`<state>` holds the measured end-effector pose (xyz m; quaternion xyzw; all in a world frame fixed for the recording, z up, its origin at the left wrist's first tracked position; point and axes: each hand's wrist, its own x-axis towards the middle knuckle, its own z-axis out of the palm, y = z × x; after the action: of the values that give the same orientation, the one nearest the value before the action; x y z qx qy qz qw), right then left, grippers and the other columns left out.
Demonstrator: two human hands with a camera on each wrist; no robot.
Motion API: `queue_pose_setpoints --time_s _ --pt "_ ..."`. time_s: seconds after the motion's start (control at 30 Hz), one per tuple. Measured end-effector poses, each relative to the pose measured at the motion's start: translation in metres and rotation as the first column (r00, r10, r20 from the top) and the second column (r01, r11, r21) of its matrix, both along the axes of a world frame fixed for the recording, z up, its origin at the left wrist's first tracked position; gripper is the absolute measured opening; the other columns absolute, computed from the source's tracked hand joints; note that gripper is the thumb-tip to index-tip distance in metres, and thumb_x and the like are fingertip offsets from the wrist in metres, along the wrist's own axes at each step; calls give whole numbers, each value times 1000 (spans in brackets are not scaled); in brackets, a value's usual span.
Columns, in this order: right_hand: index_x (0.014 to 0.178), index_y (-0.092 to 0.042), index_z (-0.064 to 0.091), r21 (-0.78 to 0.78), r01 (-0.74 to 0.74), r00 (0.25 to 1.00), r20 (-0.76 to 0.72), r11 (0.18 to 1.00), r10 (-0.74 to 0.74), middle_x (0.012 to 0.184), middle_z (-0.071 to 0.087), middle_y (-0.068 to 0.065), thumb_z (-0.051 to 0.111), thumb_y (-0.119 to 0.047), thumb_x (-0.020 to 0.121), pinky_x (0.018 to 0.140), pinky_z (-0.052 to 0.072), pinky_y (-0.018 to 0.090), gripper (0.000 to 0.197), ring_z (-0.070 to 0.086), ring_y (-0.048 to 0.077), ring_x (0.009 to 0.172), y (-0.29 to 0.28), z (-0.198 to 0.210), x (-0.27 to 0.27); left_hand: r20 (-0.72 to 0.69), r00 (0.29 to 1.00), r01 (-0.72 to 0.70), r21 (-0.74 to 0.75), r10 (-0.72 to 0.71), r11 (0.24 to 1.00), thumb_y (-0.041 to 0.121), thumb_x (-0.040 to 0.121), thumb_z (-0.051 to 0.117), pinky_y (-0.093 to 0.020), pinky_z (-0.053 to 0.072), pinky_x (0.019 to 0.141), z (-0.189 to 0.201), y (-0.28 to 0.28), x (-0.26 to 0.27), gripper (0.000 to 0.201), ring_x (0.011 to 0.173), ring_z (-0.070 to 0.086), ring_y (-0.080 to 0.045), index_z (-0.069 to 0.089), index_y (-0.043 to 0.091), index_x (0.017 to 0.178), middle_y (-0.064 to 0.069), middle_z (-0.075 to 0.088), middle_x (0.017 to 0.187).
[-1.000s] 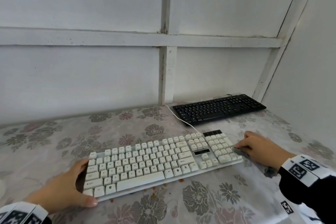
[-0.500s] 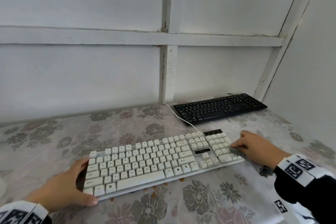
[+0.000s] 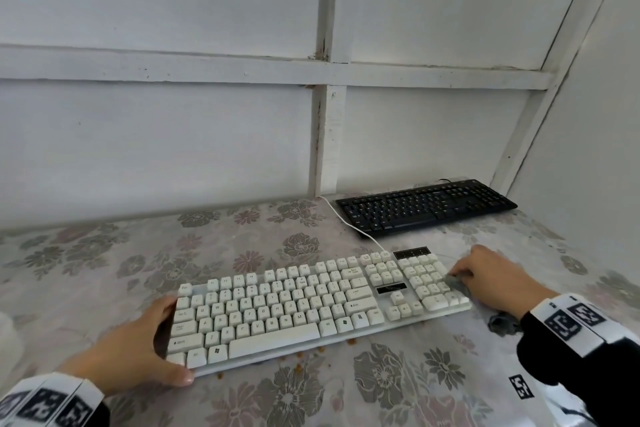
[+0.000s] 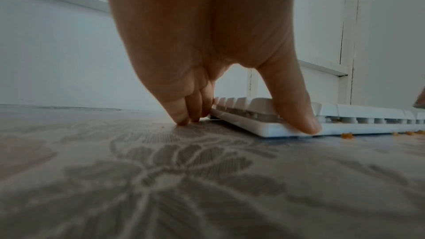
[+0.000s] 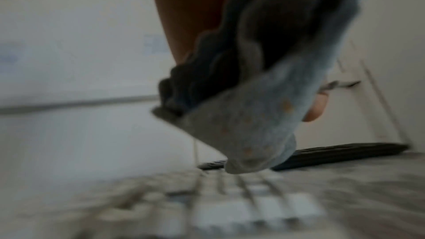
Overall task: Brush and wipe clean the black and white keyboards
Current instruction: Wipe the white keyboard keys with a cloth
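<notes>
1. White keyboard (image 3: 311,305): lies flat on the flowered tablecloth (image 3: 104,253) at the centre of the head view, long axis tilted, right end farther from the camera than left end.
2. Left hand (image 3: 131,354): at 8 o'clock from the white keyboard's centre, cupped around the left end. Thumb (image 4: 296,108) pressed against the front edge near the corner; remaining fingers (image 4: 184,110) curled down beside the left side, tips touching the tablecloth.
3. Right hand (image 3: 495,281): at 3 o'clock from the white keyboard's centre, over the right end by the number pad. Fingers curled and closed on a grey cloth (image 5: 253,124).
4. Grey cloth: bunched in the grip, loose lower corner hanging just above the number pad keys in the right wrist view. Contact with the keys cannot be confirmed; that view is blurred. Small orange specks visible on the cloth face.
5. Black keyboard (image 3: 426,208): at 1 o'clock from the white keyboard, against the wall (image 3: 173,132), well apart from both hands.
6. White cable (image 3: 349,224): runs from the white keyboard's rear edge toward the wall, passing the left end of the black keyboard.
7. Orange crumbs (image 3: 311,355): scattered on the tablecloth at 6 o'clock, just beside the white keyboard's front edge.
</notes>
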<state>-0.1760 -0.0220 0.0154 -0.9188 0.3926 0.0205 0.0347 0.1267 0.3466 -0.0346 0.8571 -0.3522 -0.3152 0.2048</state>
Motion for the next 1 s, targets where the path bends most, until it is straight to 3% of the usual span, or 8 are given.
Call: queue_pose_setpoints --time_s 0.17,0.27,0.37,0.47,0.63,0.77,0.9,1.0 --pt "120 -29 63 150 -322 939 180 935 294 85 37 -14 48 -36 96 60 31 10 30 41 -2 74 91 23 68 12 1000 4 12 -5 1000 75 18 77 -27 36 102 2 -2 -1 149 118 46 -10 10 32 144 13 39 141" --pt "121 -27 63 237 -557 823 292 796 488 96 38 -6 50 -33 95 78 36 19 30 48 11 85 158 20 110 23 1000 -1 8 1 1000 80 12 71 -29 33 107 1 -2 0 153 125 43 -12 10 32 144 12 38 143" --pt "120 -23 65 252 -713 700 311 654 643 97 37 -3 53 -27 94 82 41 27 29 47 17 84 210 8 149 28 1000 -12 -3 12 1000 80 11 72 -32 34 107 -2 0 3 155 126 43 -13 10 31 144 10 39 142" --pt "115 -20 68 241 -773 634 275 586 723 100 39 6 55 -17 90 84 46 37 28 52 31 90 243 -3 177 13 1000 12 -38 -12 999 75 11 76 -34 35 107 -4 3 8 157 127 43 -13 9 28 145 9 40 142" --pt "116 -18 67 232 -720 694 212 654 688 125 43 16 54 -14 90 82 43 40 30 52 39 102 254 -16 185 -32 999 8 -68 -10 998 46 33 87 -34 31 110 -4 4 7 137 129 39 -11 8 30 144 10 39 142" --pt "116 -14 67 197 -719 694 221 666 685 112 46 13 55 -16 90 78 44 39 29 54 38 98 247 -18 174 -49 999 7 -89 -11 996 40 40 88 -28 32 108 -3 3 6 127 124 41 -7 13 29 141 14 41 135" --pt "110 -12 69 181 -706 707 243 685 664 99 43 6 56 -16 90 71 42 33 24 57 35 92 229 -20 161 -71 997 8 -93 -14 996 54 24 87 -34 30 111 -2 5 7 143 128 39 -8 13 30 143 12 38 142" --pt "106 -16 71 180 -685 724 270 706 635 93 40 -3 58 -14 88 67 40 26 22 55 25 88 208 -18 144 -84 996 -1 -84 -6 997 51 31 87 -35 27 113 -2 6 7 137 133 33 -8 11 32 144 12 32 147"
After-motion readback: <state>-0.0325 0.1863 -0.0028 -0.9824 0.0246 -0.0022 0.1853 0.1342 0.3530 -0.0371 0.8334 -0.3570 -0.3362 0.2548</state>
